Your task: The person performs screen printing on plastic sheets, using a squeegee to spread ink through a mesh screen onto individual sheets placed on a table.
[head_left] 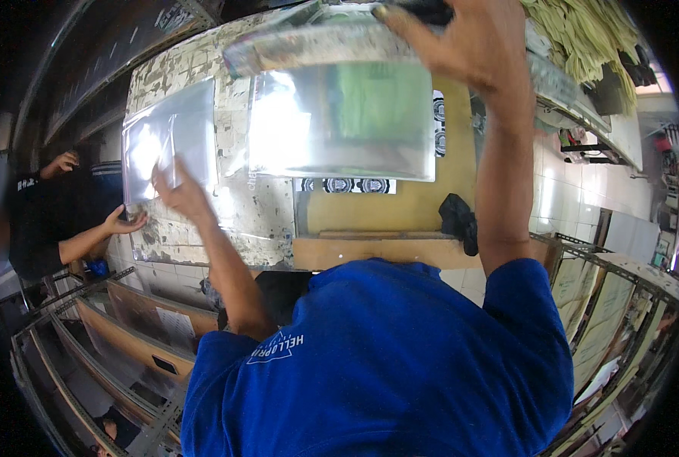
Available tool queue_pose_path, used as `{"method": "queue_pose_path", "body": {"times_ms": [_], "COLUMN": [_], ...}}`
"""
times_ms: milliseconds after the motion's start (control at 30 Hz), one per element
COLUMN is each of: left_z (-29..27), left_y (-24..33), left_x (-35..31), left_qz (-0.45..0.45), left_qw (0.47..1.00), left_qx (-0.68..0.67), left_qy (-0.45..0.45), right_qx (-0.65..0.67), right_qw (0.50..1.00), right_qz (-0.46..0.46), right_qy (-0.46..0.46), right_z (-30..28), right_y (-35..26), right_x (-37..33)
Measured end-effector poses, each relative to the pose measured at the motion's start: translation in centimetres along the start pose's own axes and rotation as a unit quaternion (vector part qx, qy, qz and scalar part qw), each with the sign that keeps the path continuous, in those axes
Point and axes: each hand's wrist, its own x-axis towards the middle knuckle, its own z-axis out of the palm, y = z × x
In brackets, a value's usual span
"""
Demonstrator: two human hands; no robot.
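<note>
My left hand (181,190) is smeared by motion, but its fingers look apart and nothing shows in them. It passes over the edge of a clear plastic sheet or stack (191,129) on the left of the table. My right hand (469,46) reaches to the far side, against a long, stained frame (317,47) that stands raised and tilted. Its thumb side stretches left past a dark thing (425,11); the other fingers are cut off. Before me, a shiny clear plastic sheet (355,126) covers part of a yellow-brown board (377,212), between my forearms.
Black-and-white printed emblems (359,185) edge the plastic. A crumpled black cloth (457,217) lies at the board's near right corner. At the left, another person's hand (126,221) is close to the stained table (233,221). Slatted racks (137,320) stand on both sides.
</note>
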Motion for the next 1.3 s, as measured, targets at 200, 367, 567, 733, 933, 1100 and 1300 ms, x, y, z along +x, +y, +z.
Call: {"method": "queue_pose_path", "body": {"times_ms": [200,367,567,733,933,1100,1300], "left_z": [-1.8,-0.9,0.8,0.9,1.2,0.9,0.5], "left_y": [16.1,11.9,7.9,7.8,7.2,7.2,7.6], "left_x": [-10.5,-16.4,-19.5,-20.0,-20.3,-20.2,-20.4], "left_qz": [-0.172,-0.243,0.041,0.047,0.06,0.063,0.001], "left_qw": [0.721,0.751,0.939,0.945,0.946,0.946,0.93], "left_qx": [-0.599,-0.505,-0.177,-0.138,-0.15,-0.166,-0.209], "left_qy": [-0.304,-0.349,-0.293,-0.293,-0.28,-0.271,-0.301], "right_qx": [0.022,0.177,0.051,0.003,-0.038,0.012,-0.018], "right_qw": [0.997,0.947,0.922,0.938,0.964,0.974,0.968], "right_qz": [0.021,0.198,0.154,0.154,0.14,0.133,0.104], "right_qy": [-0.073,-0.181,-0.35,-0.31,-0.224,-0.185,-0.228], "right_z": [1.5,5.0,9.6,13.2,19.3,20.7,17.4], "right_y": [-3.0,-2.3,-1.9,0.1,7.7,11.7,7.5], "right_x": [-9.1,-14.6,-20.6,-22.2,-17.0,-13.3,-14.8]}}
